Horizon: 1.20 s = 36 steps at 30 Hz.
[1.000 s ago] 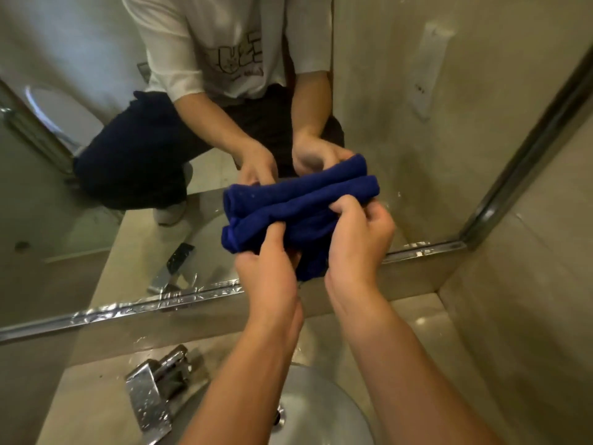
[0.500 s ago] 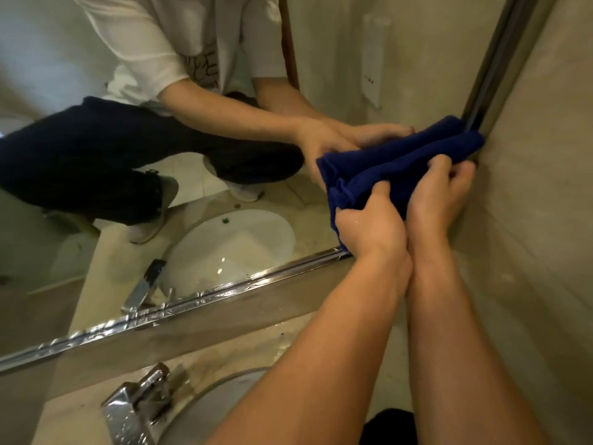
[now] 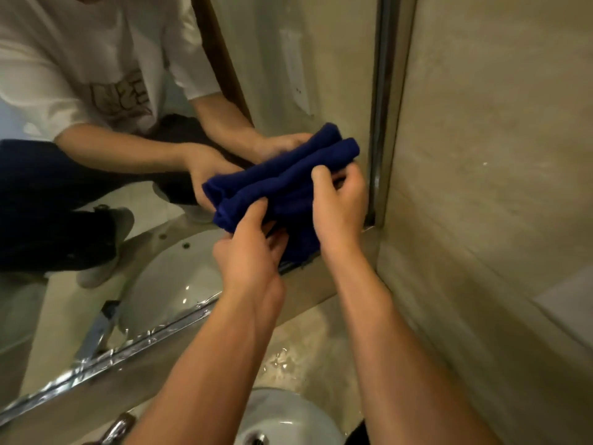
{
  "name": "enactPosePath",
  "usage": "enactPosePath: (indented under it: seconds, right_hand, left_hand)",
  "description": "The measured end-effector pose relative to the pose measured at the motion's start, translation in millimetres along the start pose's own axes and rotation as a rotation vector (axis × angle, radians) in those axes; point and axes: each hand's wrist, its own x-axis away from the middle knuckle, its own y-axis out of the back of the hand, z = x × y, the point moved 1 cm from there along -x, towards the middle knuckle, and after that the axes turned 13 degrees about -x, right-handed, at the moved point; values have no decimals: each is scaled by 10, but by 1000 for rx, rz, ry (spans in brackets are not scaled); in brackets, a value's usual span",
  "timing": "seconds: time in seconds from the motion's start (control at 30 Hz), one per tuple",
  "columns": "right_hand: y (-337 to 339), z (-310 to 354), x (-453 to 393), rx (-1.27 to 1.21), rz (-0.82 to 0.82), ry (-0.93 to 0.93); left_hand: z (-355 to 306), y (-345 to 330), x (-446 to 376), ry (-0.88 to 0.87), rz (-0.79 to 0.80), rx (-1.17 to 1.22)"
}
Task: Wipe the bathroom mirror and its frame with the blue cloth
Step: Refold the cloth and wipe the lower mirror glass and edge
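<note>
A folded dark blue cloth is pressed against the mirror glass near its lower right corner. My left hand grips the cloth's lower left part. My right hand grips its right end, close to the vertical chrome frame. The chrome bottom frame runs diagonally below the cloth. The mirror reflects the cloth, both hands and a crouching person in a white shirt.
A beige tiled wall stands just right of the frame. Below are a wet stone counter, a white basin and a chrome tap at the bottom edge.
Both hands carried the cloth right to the mirror's right frame, then drew it slightly left and down; it now sits a little off that frame.
</note>
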Motion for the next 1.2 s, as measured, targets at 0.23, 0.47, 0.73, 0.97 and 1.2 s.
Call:
enactPosePath:
  seconds: [0.23,0.47,0.73,0.97,1.2]
  right_hand:
    - [207,-7,-282,149,-164,90]
    - [-171,-345,141,-66,-508,-92]
    - [-747,-437,735,9,-459,-55]
    - [-1240,-622,1720,0,-155,-149]
    - [-1773,-753,2651,16,176,-285]
  left_hand:
    - [129,-649,-68,224,-6,72]
    - [183,-169,-204,190,-88,-39]
    - [46,687,-246,129,-97,-27]
    - [-167,1824,-203,-28,-271,-8]
    - [-416,2997,-211,-135,-425,2]
